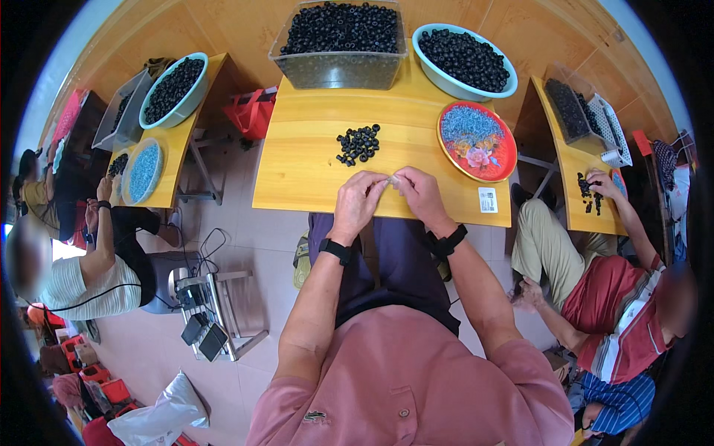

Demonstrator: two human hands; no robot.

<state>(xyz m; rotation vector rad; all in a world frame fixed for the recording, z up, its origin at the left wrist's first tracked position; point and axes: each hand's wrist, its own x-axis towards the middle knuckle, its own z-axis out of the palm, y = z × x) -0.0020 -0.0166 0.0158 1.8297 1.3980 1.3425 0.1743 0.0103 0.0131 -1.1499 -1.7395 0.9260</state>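
Note:
Above the near edge of the yellow table (312, 156), my left hand (360, 204) and my right hand (421, 196) meet fingertip to fingertip. Both are closed in a pinch. A tiny pale piece (393, 181) shows between the fingertips, too small to name, and the fingers cover most of it. Just beyond my hands lies a loose pile of small black ring-shaped parts (358, 144). To the right of them is a red flowered tray (476, 173) with many small bluish clear pieces (470, 126) heaped on its far side.
At the table's back stand a clear plastic bin (338, 72) and a pale blue basin (508, 88), both full of black parts. A white label (488, 201) lies at the right front. Co-workers sit at tables left (97, 279) and right (602, 297). A metal stool (236, 316) holds dark devices.

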